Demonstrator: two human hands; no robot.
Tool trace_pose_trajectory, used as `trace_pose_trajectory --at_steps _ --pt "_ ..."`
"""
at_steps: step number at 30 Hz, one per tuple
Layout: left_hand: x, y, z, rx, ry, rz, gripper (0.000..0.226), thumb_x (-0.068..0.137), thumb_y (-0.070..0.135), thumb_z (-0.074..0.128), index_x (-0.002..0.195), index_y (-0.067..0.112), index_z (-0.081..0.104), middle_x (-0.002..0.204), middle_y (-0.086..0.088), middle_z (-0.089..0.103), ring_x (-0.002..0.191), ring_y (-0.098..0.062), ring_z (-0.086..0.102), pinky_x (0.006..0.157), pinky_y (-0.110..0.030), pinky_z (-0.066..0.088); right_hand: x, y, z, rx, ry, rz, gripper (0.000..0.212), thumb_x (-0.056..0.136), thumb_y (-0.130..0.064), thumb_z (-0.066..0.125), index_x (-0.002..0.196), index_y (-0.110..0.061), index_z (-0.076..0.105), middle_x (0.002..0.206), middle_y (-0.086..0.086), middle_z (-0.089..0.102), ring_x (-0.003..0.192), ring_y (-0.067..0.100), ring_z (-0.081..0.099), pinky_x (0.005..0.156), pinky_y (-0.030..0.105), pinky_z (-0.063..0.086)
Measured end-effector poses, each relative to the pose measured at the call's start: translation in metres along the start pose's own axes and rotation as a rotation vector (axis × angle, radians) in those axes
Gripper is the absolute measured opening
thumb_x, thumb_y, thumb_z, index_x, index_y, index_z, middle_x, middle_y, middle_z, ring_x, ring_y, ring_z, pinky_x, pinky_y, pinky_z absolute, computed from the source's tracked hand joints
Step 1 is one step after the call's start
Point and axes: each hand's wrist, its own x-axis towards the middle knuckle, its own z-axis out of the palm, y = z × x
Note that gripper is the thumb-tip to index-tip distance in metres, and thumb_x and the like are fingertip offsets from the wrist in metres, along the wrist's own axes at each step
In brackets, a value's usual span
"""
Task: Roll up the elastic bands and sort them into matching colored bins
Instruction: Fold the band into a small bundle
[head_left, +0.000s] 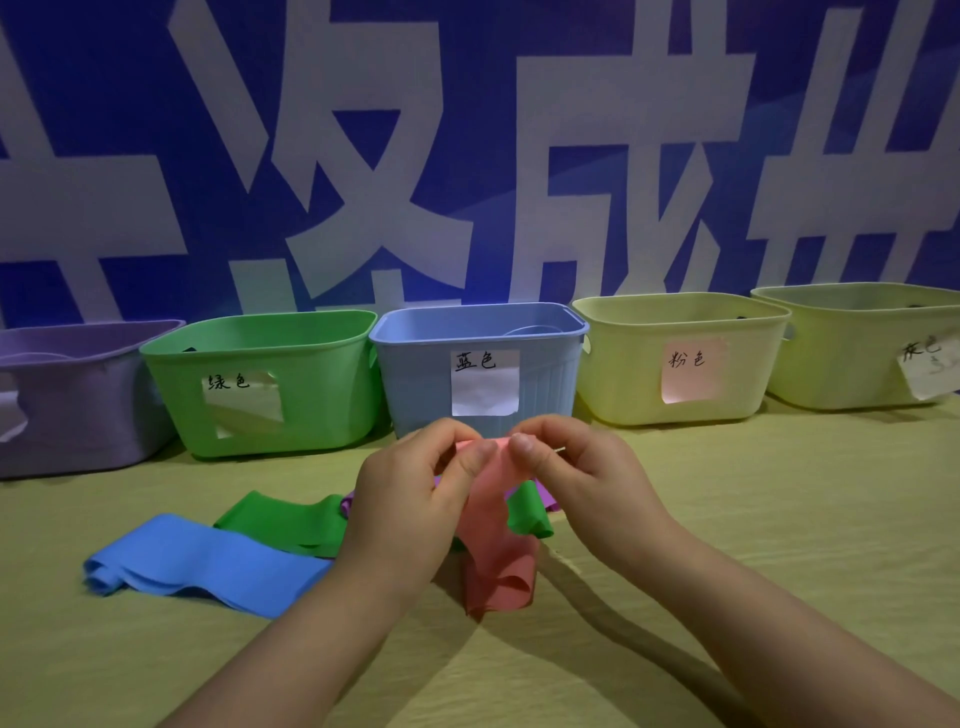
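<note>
hands: left hand (410, 499) and right hand (576, 478) are close together, both pinching the top edge of the pink band (493, 551), raised just in front of the blue bin (540, 374).
pink band: hangs from my pinch to the table, its lower end folded on the cloth.
step: I judge this as the start of the roll, first turn not yet formed.
risk, unroll: the material looks springy; a loose first turn would probably pop open on release.
risk, snag: the tail lies against the green band (280, 519) and a purple band (545, 496); winding up could drag them along.
risk, wrong bin: the pink-labelled bin (623, 374), right of the blue one, is pale yellow like the grey-labelled bin (841, 364) beside it. Only the notes differ, so a misdrop is easy.
others: blue band (208, 561) near left; green bin (270, 415) and purple bin (78, 395) far left.
surface: yellow-green cloth (779, 519), slightly wrinkled.
room: dim; blue banner (467, 156) with large white characters behind the bins.
</note>
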Motion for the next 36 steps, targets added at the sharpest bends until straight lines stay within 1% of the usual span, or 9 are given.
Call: trace_pose_trajectory --at_steps 1,5,12,16,19,21,24,29,36 --pt "0.0002 -0.0009 -0.0001 -0.003 -0.001 -0.008 0.022 0.079 0.042 0.052 0.071 0.024 0.062 0.060 0.010 0.058 0.058 -0.005 0.052 0.055 -0.025 0.038 0.0001 -0.0012 -0.0005 0.022 -0.009 0.000 0.004 0.083 -0.039 0.060 0.079 -0.040 0.061 0.076 -0.021 0.064 0.071 0.001 0.060 0.061 0.022 0.047" --pt "0.0004 -0.0008 0.0005 -0.042 -0.033 -0.029 0.034 0.079 0.052 0.048 0.067 0.023 0.061 0.061 0.005 0.060 0.058 -0.010 0.053 0.056 -0.027 0.039 -0.0007 -0.0012 -0.0014 -0.018 -0.006 -0.083 0.023 0.079 -0.028 0.070 0.084 -0.046 0.057 0.083 -0.029 0.061 0.076 0.000 0.059 0.061 0.017 0.048" --pt "-0.0019 0.0040 0.0026 -0.147 -0.076 -0.068 0.015 0.074 0.040 0.060 0.087 0.033 0.060 0.079 0.018 0.065 0.072 -0.001 0.059 0.065 -0.021 0.047 0.0017 0.0021 -0.0024 -0.084 0.028 -0.103 0.011 0.079 -0.033 0.058 0.074 -0.043 0.058 0.076 -0.028 0.062 0.071 -0.003 0.057 0.061 0.012 0.042" --pt "-0.0024 0.0040 0.0024 -0.095 -0.060 -0.015 0.008 0.075 0.032 0.060 0.083 0.032 0.060 0.076 0.016 0.065 0.070 -0.002 0.060 0.067 -0.028 0.049 0.0011 0.0026 -0.0033 -0.062 -0.019 -0.058 0.019 0.088 -0.026 0.059 0.074 -0.039 0.060 0.067 -0.028 0.061 0.065 -0.005 0.055 0.057 0.010 0.039" --pt "-0.0021 0.0025 0.0020 -0.108 -0.050 -0.037 0.009 0.077 0.037 0.058 0.080 0.030 0.062 0.072 0.014 0.065 0.067 -0.002 0.059 0.063 -0.027 0.048 0.0008 0.0012 -0.0029 -0.019 -0.007 -0.055 0.011 0.082 -0.035 0.064 0.081 -0.045 0.059 0.078 -0.027 0.062 0.071 -0.002 0.057 0.060 0.016 0.047" --pt "-0.0012 0.0014 0.0015 -0.116 -0.045 -0.054 0.013 0.078 0.039 0.055 0.080 0.029 0.064 0.070 0.009 0.065 0.065 -0.007 0.058 0.060 -0.031 0.046 0.0000 0.0003 -0.0029 -0.030 0.002 -0.084 0.023 0.081 -0.027 0.068 0.085 -0.048 0.057 0.086 -0.026 0.061 0.078 0.000 0.058 0.066 0.021 0.051" --pt "-0.0004 0.0005 0.0010 -0.117 -0.089 -0.062 0.018 0.081 0.039 0.051 0.084 0.027 0.064 0.072 0.006 0.065 0.070 -0.013 0.060 0.065 -0.039 0.048 -0.0003 -0.0014 -0.0043 -0.081 0.010 -0.116 0.025 0.082 -0.018 0.067 0.080 -0.042 0.059 0.085 -0.025 0.064 0.079 0.000 0.059 0.065 0.015 0.048" --pt "-0.0025 0.0029 0.0040 -0.088 -0.128 -0.035 0.017 0.073 0.035 0.060 0.091 0.035 0.059 0.083 0.016 0.064 0.076 -0.002 0.060 0.072 -0.027 0.049 0.0001 -0.0028 -0.0062 -0.062 0.042 -0.065 0.022 0.083 -0.022 0.065 0.072 -0.039 0.059 0.067 -0.028 0.062 0.066 -0.007 0.057 0.056 0.009 0.042" --pt "-0.0002 0.0006 0.0032 -0.076 -0.077 -0.027 0.016 0.077 0.033 0.056 0.084 0.025 0.067 0.075 0.012 0.065 0.071 -0.003 0.059 0.064 -0.023 0.046 0.0001 -0.0025 -0.0050 -0.126 0.063 -0.122 0.019 0.082 -0.030 0.067 0.075 -0.045 0.058 0.079 -0.024 0.063 0.073 -0.002 0.057 0.063 0.013 0.044"
